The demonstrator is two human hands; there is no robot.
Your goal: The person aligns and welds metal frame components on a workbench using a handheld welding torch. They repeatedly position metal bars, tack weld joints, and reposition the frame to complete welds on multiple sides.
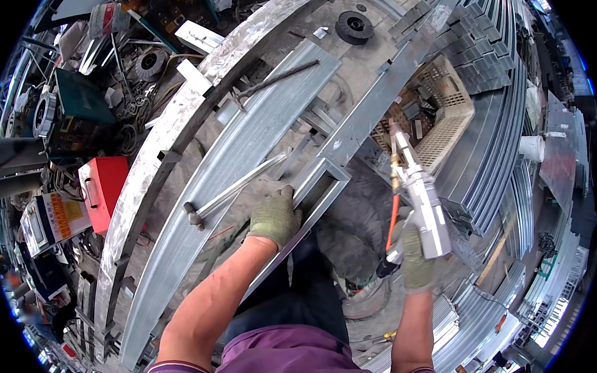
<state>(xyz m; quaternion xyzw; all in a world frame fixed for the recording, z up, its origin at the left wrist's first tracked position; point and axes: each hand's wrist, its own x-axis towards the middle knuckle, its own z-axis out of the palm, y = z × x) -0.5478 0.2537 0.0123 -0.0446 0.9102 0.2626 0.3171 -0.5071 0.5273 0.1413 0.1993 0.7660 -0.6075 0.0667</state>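
Note:
My gloved left hand [275, 219] is closed over the near side of a galvanized metal channel [303, 209], close to its open boxed end. In my gloved right hand [416, 258] is a silver welding gun [424, 204] with a copper-coloured nozzle, pointing away from me. An orange hose [393, 216] runs along its side. Another metal piece [368, 113] meets the channel's far end at an angle. Left of my left hand, a hammer [193, 216] with a light metal handle lies on a broad galvanized beam [218, 170].
A beige plastic crate [452, 123] with small metal pieces stands beyond the gun. Stacked metal profiles [490, 158] fill the right side. A long scuffed rail [156, 136] curves along the left, beside a red box [104, 193]. A black round reel [354, 27] lies on the floor.

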